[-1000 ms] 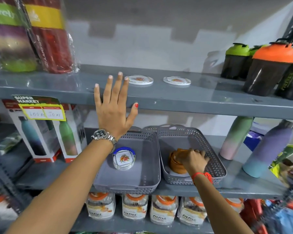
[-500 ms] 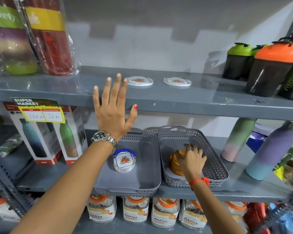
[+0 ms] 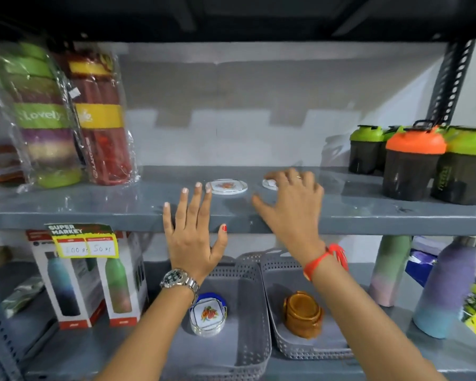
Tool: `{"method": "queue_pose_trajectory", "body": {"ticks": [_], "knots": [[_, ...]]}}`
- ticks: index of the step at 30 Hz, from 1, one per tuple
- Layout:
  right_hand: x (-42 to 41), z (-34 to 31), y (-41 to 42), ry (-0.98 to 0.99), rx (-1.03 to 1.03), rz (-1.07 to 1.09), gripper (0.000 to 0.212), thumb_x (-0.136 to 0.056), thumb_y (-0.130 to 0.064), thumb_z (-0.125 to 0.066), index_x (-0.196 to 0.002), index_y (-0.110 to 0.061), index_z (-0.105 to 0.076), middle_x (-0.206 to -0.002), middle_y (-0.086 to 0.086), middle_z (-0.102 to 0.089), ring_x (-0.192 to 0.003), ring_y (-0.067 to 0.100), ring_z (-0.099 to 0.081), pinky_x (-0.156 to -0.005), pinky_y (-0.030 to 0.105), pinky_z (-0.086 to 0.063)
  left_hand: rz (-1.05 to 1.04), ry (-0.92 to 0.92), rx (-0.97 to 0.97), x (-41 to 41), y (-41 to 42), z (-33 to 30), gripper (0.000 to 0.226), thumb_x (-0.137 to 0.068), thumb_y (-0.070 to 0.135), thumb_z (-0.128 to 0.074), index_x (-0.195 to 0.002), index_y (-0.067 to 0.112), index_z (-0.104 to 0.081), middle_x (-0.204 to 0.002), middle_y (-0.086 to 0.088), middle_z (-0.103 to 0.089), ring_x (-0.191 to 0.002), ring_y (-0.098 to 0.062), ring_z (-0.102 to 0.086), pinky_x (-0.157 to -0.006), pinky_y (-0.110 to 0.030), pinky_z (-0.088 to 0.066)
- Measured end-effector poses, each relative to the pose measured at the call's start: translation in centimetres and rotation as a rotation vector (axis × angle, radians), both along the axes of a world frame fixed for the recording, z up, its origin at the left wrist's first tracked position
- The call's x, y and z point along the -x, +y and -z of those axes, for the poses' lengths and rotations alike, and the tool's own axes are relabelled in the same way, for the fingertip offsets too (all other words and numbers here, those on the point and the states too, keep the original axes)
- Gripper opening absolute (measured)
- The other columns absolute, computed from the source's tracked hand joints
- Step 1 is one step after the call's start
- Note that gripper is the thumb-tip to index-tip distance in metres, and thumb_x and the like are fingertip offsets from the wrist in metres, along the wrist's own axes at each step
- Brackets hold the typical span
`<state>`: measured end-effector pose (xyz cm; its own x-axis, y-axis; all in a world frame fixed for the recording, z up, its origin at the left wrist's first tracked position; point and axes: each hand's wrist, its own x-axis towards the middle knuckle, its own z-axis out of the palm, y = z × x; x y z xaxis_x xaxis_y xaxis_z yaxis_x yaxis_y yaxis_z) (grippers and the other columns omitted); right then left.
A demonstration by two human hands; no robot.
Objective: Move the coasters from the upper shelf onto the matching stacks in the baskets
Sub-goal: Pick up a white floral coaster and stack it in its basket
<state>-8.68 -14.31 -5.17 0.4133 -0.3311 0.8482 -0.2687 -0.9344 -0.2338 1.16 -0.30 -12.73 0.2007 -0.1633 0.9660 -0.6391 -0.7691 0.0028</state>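
Two white coasters with a fruit print lie on the upper shelf (image 3: 341, 215). The left coaster (image 3: 226, 186) is in full sight, just beyond my left hand (image 3: 193, 232), which is flat and spread against the shelf edge, holding nothing. My right hand (image 3: 291, 204) reaches over the right coaster (image 3: 268, 184), covering most of it, fingers apart; whether it touches the coaster I cannot tell. Below, the left grey basket (image 3: 248, 339) holds a stack of white fruit-print coasters (image 3: 208, 314). An amber stack (image 3: 302, 314) sits in the right grey basket (image 3: 278, 336).
Wrapped bottles (image 3: 66, 119) stand at the upper shelf's left, and shaker bottles with green and orange lids (image 3: 415, 160) at its right. On the lower shelf are boxed bottles (image 3: 88, 284) left of the baskets and pastel bottles (image 3: 445, 287) to the right. A price tag (image 3: 83, 240) hangs on the shelf edge.
My right hand left the amber stack in the right basket and rose to the upper shelf, over the right coaster. The left hand stayed at the shelf edge. The view tilted up.
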Motion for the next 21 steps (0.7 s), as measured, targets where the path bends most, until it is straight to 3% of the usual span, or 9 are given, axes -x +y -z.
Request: {"method": "queue_pose_trajectory", "body": {"ticks": [3, 5, 8, 12, 16, 21], "knots": [[-3.2, -2.9, 0.2, 0.466, -0.105, -0.076, 0.071, -0.076, -0.067, -0.057, -0.123, -0.014, -0.056, -0.126, 0.005, -0.059, -0.122, 0.03, -0.042, -0.096, 0.047, -0.036, 0.008, 0.005, -0.013, 0.0, 0.1, 0.0, 0.061, -0.089, 0.042, -0.037, -0.141, 0.009, -0.039, -0.149, -0.009, -0.034, -0.139, -0.028, -0.028, -0.116, -0.05, -0.008], [-5.1, -4.2, 0.6, 0.667, -0.16, -0.119, 0.073, -0.072, -0.074, -0.058, -0.112, -0.012, -0.058, -0.125, 0.008, -0.06, -0.124, 0.032, -0.043, -0.101, 0.051, -0.035, -0.001, 0.008, -0.026, 0.0, 0.2, 0.0, 0.062, -0.088, 0.041, -0.037, -0.141, 0.009, -0.038, -0.149, -0.009, -0.034, -0.139, -0.028, -0.028, -0.115, -0.05, -0.008], [-7.5, -5.2, 0.9, 0.78, -0.206, -0.167, 0.064, -0.069, -0.077, -0.059, -0.093, -0.017, -0.053, -0.12, 0.008, -0.063, -0.119, 0.032, -0.051, -0.104, 0.05, -0.036, -0.008, 0.021, -0.034, 0.0, 0.3, -0.1, 0.063, -0.087, 0.042, -0.038, -0.141, 0.009, -0.037, -0.149, -0.009, -0.033, -0.138, -0.028, -0.028, -0.116, -0.048, -0.008], [-9.2, -5.2, 1.1, 0.776, -0.305, -0.202, 0.068, -0.067, -0.072, -0.063, -0.107, -0.018, -0.051, -0.125, 0.007, -0.059, -0.119, 0.03, -0.051, -0.103, 0.048, -0.04, -0.011, 0.03, -0.047, 0.0, 0.4, 0.0, 0.065, -0.086, 0.043, -0.038, -0.143, 0.01, -0.035, -0.152, -0.006, -0.026, -0.139, -0.027, -0.027, -0.116, -0.048, -0.007], [-9.0, -5.0, 0.9, 0.684, -0.317, -0.164, 0.064, -0.06, -0.07, -0.07, -0.09, -0.019, -0.046, -0.118, 0.009, -0.06, -0.118, 0.031, -0.047, -0.1, 0.047, -0.041, -0.01, 0.041, -0.051, 0.1, 0.4, -0.1, 0.065, -0.087, 0.044, -0.036, -0.143, 0.01, -0.034, -0.151, -0.008, -0.03, -0.138, -0.027, -0.027, -0.116, -0.047, -0.006], [-6.2, -5.3, 0.5, 0.391, -0.25, -0.084, 0.075, -0.054, -0.06, -0.078, -0.109, -0.012, -0.058, -0.123, 0.012, -0.052, -0.118, 0.032, -0.041, -0.1, 0.049, -0.037, 0.012, 0.05, -0.042, 0.1, 0.3, -0.1, 0.064, -0.087, 0.043, -0.037, -0.142, 0.011, -0.035, -0.148, -0.01, -0.036, -0.138, -0.028, -0.029, -0.115, -0.048, -0.009]]}}
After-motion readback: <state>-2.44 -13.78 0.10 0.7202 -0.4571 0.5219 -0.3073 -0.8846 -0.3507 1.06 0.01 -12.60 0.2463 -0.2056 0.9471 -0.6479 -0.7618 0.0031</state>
